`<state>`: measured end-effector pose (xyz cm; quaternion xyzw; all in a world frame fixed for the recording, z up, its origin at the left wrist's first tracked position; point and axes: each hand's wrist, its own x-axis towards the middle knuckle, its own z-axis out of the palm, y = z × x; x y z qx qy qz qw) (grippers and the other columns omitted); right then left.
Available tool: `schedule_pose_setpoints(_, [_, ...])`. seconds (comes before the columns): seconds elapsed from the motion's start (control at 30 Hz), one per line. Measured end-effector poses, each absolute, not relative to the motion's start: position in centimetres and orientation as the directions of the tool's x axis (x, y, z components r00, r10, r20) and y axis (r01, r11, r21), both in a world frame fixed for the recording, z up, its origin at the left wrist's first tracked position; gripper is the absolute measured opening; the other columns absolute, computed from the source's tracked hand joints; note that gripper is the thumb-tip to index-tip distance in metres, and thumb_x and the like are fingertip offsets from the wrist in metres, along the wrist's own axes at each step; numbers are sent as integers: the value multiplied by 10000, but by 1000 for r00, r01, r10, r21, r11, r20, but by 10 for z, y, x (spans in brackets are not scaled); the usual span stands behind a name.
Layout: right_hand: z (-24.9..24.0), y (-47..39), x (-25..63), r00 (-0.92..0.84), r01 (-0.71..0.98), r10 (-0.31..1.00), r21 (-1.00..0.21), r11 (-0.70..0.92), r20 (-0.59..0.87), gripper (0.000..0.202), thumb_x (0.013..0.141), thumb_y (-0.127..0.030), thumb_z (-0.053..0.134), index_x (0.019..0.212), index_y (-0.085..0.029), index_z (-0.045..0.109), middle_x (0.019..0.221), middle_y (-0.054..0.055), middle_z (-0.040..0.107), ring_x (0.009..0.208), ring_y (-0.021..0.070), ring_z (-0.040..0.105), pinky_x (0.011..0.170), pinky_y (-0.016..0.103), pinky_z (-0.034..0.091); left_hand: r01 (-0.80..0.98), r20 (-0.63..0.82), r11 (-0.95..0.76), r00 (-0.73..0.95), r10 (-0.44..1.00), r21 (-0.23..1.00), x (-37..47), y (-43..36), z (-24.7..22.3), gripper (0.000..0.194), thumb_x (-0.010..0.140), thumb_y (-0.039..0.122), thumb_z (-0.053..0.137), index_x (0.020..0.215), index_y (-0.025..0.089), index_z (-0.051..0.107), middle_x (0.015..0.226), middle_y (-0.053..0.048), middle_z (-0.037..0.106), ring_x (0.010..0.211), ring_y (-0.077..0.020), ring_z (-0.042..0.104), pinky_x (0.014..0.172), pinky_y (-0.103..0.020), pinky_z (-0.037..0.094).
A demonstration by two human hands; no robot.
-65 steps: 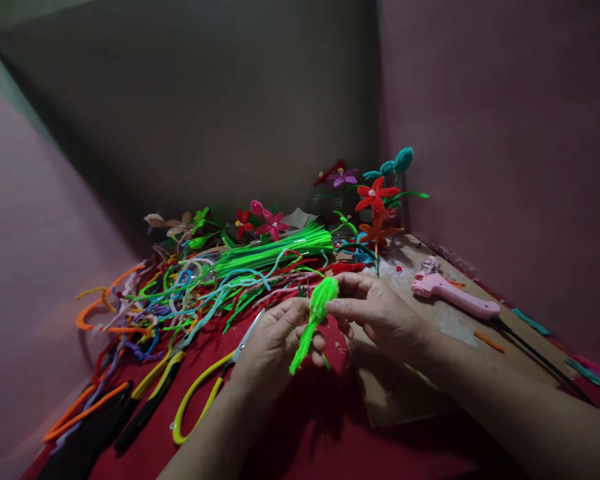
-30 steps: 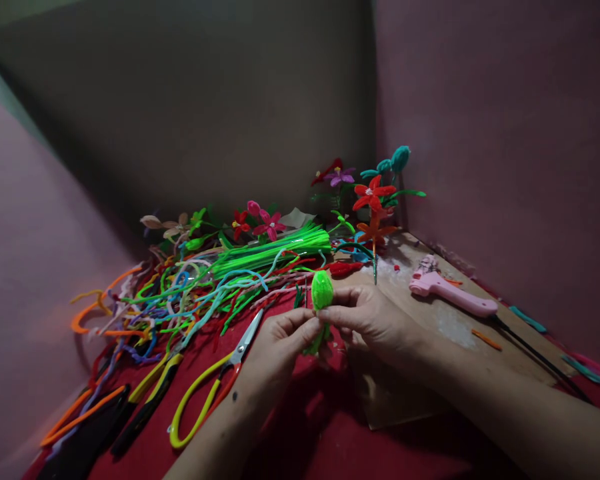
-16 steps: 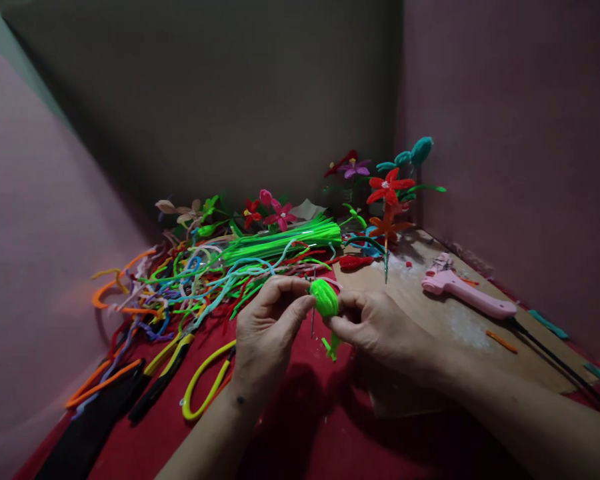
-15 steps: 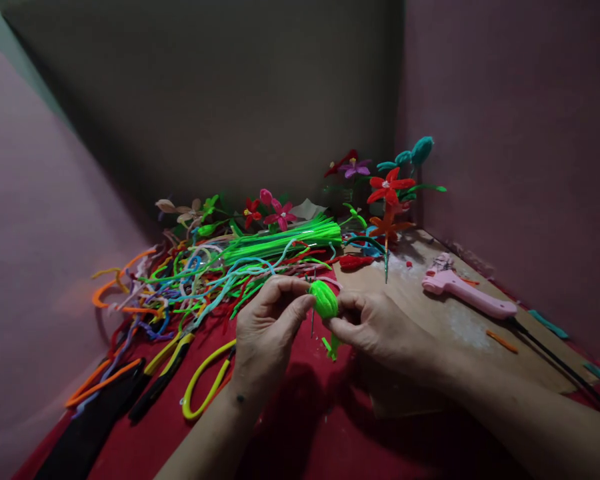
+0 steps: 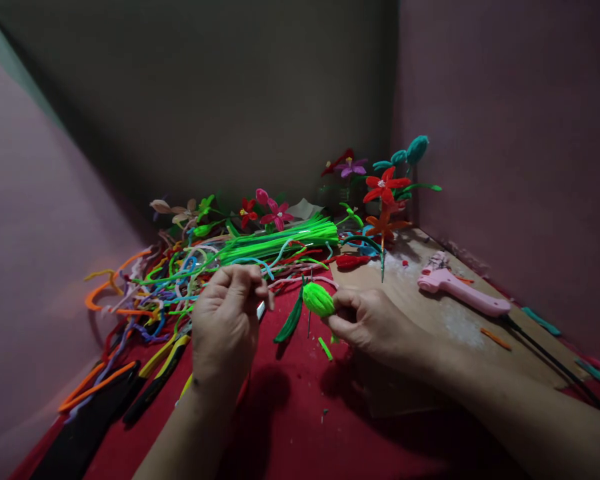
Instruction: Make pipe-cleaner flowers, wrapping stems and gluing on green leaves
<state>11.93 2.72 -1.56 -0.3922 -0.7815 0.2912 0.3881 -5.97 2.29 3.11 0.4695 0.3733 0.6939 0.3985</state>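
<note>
My right hand [image 5: 363,320] pinches a bright green fuzzy bud [image 5: 319,300], made of pipe cleaner, by its right end. At the bud's left tip a slim dark green leaf [image 5: 290,320] hangs down, close to a thin dark wire. To the left, apart from the bud, is my left hand [image 5: 227,313]; its fingers are bent and blurred at the tips, so I cannot make out whether anything is in them. A small pale, shiny piece [image 5: 261,310] shows just beside those fingers. A short green pipe-cleaner scrap [image 5: 325,349] lies below the bud on the red cloth.
Green pipe cleaners [image 5: 280,241] lie bundled behind a tangle of coloured ones. Yellow-and-black-handled pliers [image 5: 157,380] are at left. A pink glue gun [image 5: 463,293] with a black cord rests on a brown board [image 5: 430,353] at right. Pipe-cleaner flowers [image 5: 386,183] stand behind.
My left hand has let go of the bud's left tip and moved left, over the yellow-handled tool. The dark green leaf now shows. My right hand keeps hold of the bud.
</note>
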Motion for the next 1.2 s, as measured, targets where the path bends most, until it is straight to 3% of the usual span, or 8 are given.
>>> schedule_pose_setpoints(0.2, [-20,32,123,-315,468,773,-618,631,551,154,722,-75,495,602,-164,460,622,-14,436,576,102,378,537,252,278,-448,278,-447,-394,876,774,-96,33,57,240,847,83,465,627,179,468,566,46,454,420,-39,396,367,-163,350])
schedule_pose_setpoints(0.37, [-8,36,128,-240,180,884,-876,448,403,61,711,-128,554,668,-150,591,635,-7,520,593,108,441,554,253,340,-471,222,-352,-310,924,809,-105,34,58,324,849,241,487,544,182,395,477,66,372,351,-42,333,307,-182,275])
schedule_pose_setpoints(0.5, [-6,47,134,-218,-226,955,-962,154,204,126,674,-250,675,742,-146,657,641,-13,546,495,75,388,452,234,310,-168,284,-286,-37,958,943,-92,29,46,344,731,250,628,473,154,421,537,20,493,423,-63,429,383,-194,343])
schedule_pose_setpoints(0.63, [-10,58,140,-170,-418,977,-907,48,130,194,628,-276,746,724,-134,655,565,-26,520,451,67,395,421,228,299,252,72,-124,208,976,960,-77,24,34,197,641,206,714,810,172,618,620,32,569,425,-51,411,388,-168,305])
schedule_pose_setpoints(0.77, [-11,63,143,-145,-474,984,-880,23,104,185,624,-258,747,689,-138,622,510,-36,522,420,67,408,401,222,282,508,60,-146,181,982,849,-62,30,19,234,797,338,539,635,170,547,447,62,411,392,-60,338,402,-176,270])
schedule_pose_setpoints(0.9, [-11,66,144,-134,-483,987,-876,13,89,211,601,-261,753,680,-135,604,456,-48,504,391,70,403,382,222,274,813,104,-215,189,976,542,-50,51,1,136,792,258,507,725,190,605,540,20,540,487,-113,482,506,-213,361])
schedule_pose_setpoints(1.0, [-14,68,145,-127,-499,988,-866,16,91,218,592,-256,752,672,-131,593,453,-54,495,389,66,397,376,217,282,867,114,-201,167,979,455,-41,70,-12,133,747,209,546,629,177,598,625,-51,609,650,-189,577,618,-270,392])
schedule_pose_setpoints(1.2, [-17,73,147,-107,-559,989,-829,22,99,200,610,-230,734,694,-130,582,511,-44,524,412,59,407,375,203,286,881,155,-141,78,985,451,-29,89,-24,217,714,121,528,910,139,617,859,-136,651,837,-250,588,713,-328,399])
